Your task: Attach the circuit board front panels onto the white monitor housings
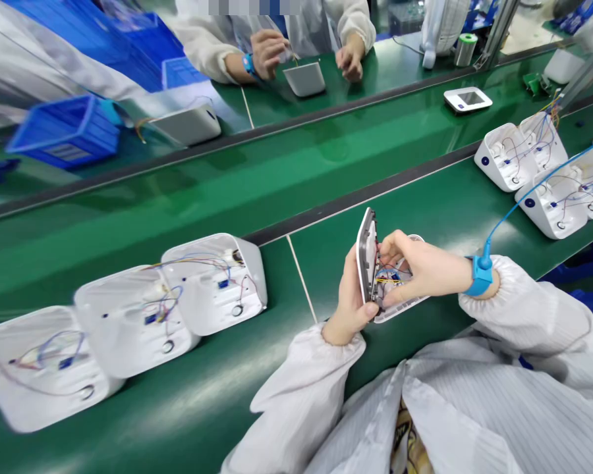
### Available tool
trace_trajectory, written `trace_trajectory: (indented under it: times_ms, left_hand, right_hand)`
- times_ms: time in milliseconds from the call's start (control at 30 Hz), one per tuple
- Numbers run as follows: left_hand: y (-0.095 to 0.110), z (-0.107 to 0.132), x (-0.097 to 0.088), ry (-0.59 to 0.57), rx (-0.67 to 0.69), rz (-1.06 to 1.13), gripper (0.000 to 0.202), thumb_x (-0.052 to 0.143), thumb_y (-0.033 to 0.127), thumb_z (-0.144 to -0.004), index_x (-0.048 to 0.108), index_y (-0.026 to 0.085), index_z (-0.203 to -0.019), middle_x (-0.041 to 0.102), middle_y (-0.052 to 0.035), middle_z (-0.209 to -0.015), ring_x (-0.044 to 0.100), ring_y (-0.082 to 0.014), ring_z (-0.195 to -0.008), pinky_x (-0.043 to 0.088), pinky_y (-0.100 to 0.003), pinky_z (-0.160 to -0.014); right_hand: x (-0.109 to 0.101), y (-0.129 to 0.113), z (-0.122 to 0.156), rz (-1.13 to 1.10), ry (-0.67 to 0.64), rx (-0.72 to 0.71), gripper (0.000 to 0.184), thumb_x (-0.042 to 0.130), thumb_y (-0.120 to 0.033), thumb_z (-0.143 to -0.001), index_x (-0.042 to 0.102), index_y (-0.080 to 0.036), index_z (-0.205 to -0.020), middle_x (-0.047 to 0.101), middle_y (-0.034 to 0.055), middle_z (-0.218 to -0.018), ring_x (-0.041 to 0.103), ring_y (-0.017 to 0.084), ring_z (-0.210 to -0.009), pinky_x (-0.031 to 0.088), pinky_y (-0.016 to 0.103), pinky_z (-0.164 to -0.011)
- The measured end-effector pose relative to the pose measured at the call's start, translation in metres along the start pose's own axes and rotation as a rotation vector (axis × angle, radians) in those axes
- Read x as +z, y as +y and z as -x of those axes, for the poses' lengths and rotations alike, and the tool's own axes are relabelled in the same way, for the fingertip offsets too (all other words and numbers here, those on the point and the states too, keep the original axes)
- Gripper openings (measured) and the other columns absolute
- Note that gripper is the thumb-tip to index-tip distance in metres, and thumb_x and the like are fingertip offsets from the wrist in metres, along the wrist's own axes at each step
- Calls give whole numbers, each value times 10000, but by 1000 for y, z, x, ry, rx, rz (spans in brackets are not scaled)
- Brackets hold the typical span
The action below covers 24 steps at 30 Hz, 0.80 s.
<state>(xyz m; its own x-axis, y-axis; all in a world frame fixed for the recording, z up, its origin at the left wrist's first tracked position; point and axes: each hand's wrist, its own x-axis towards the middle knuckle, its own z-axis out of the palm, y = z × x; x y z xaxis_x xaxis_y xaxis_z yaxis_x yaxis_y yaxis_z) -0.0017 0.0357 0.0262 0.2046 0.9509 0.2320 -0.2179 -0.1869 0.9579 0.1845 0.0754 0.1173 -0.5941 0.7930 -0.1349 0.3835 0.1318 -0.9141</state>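
Note:
My left hand [348, 299] is closed around a white front panel [363, 253] with a dark inner frame, holding it nearly upright. Behind it lies a white plastic housing [400, 313], low over the green bench, with coloured wires [389, 276] bunched between the two parts. My right hand [420, 266] reaches over the housing with its thumb and fingers curled in at the wires. What those fingertips grip is hidden. A blue wrist strap [479, 276] with a cord sits on my right wrist.
Left on the bench stand three open white housings [133, 289] with wires inside; several more [553, 197] stand at the right. A recessed green strip [286, 168] carries a white screen unit [468, 100]. Across it, a co-worker's hands [269, 52] work near another housing [305, 80]. A blue bin [66, 131] is far left.

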Motion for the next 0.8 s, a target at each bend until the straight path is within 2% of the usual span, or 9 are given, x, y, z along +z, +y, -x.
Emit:
trace_trajectory:
  times_ms: [167,233,333,400,467,567,667,733,800]
  left_hand:
    - [-5,-1,-1,-53,98,-48,975,653,774,-722,359,279,-1509,433,-131,-1530,431,-389,-1405,351,-557,-1181]
    - [-4,-2,-1,-63,102,-45,997,651,777,-723,331,272,-1521,440,-140,-1524,438,-385,-1403,364,-548,-1176]
    - [-2,-3,-1,-104,97,-34,1014,666,760,-729,301,258,-1530,459,-157,-1505,461,-378,-1390,372,-546,-1171]
    - [0,-4,-2,-128,115,-59,984,689,731,-735,333,248,-1515,452,-162,-1513,450,-379,-1402,344,-553,-1188]
    - [1,-5,-2,-142,140,-84,948,702,706,-742,367,241,-1497,446,-162,-1521,444,-379,-1407,325,-558,-1197]
    - [1,-6,-4,-150,160,-89,932,699,698,-752,372,240,-1494,461,-160,-1511,452,-377,-1401,326,-563,-1194]
    - [0,-5,-5,-149,159,-98,931,698,701,-750,376,246,-1495,460,-158,-1508,450,-379,-1402,315,-571,-1198]
    - [0,-5,-5,-149,150,-116,935,695,710,-745,381,245,-1493,456,-160,-1507,453,-383,-1398,321,-573,-1194]
    - [0,-4,-5,-155,145,-127,945,692,719,-739,382,242,-1493,458,-161,-1503,461,-385,-1388,334,-572,-1185]
  right_hand:
    - [13,5,-7,-35,35,104,398,724,-187,-768,445,-216,-1051,625,-72,-700,619,128,-653,476,265,-645]
    - [11,1,-6,82,81,116,285,696,-147,-776,536,-190,-1008,625,-58,-682,609,127,-646,450,263,-647]
    - [3,-9,-3,323,24,96,44,644,-137,-817,672,-171,-823,656,-6,-705,600,136,-678,422,276,-664]
    - [-3,-13,-3,409,-25,52,157,609,-138,-851,724,-178,-752,672,16,-732,600,147,-725,419,280,-684]
    - [-9,-13,-4,402,-53,15,174,619,-152,-858,765,-188,-769,680,29,-771,607,158,-785,429,273,-699]
    - [-18,-5,-8,265,-137,30,136,663,-228,-852,792,-184,-853,682,27,-784,604,147,-753,444,258,-667]
    - [-26,5,-11,52,-250,103,189,668,-296,-850,791,-178,-931,695,14,-786,582,116,-648,440,243,-598]
    - [-28,9,-12,-44,-289,138,198,670,-275,-838,789,-178,-964,710,9,-796,592,110,-633,441,235,-587]
    - [-28,10,-13,-25,-281,140,185,688,-210,-810,790,-184,-962,720,-2,-777,612,111,-641,445,228,-600]
